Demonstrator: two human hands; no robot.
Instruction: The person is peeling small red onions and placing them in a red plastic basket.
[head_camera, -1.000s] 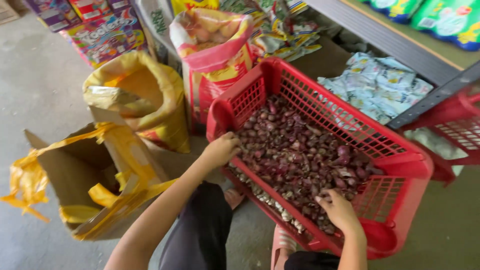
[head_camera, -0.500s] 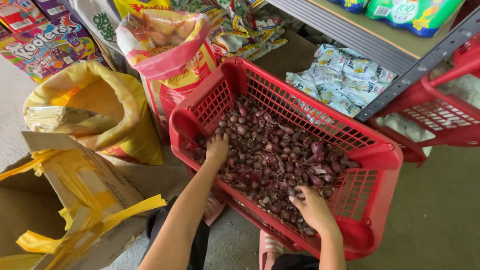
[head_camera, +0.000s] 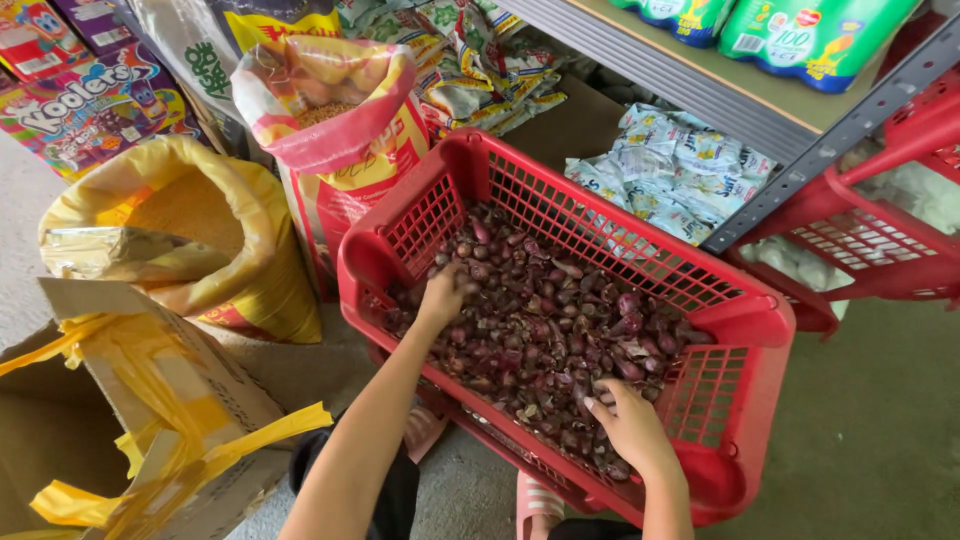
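Inside the red basket (head_camera: 760, 320), both hands' grips, left (head_camera: 442, 296) and right (head_camera: 632, 425), rest loosely apart on shallots (head_camera: 545, 335), sorting barely begun, nothing lifted out.

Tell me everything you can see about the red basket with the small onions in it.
The red basket is a rectangular crate that looks like moulded plastic, with lattice walls, a thick solid rim and rounded corners. It sits on the floor, skewed in the view, beside an open pink sack and in front of a metal shelf. Small reddish-purple onions with loose skins cover its bottom. The left hand is in the onions at the far end, and the right hand rests on them near the close wall.
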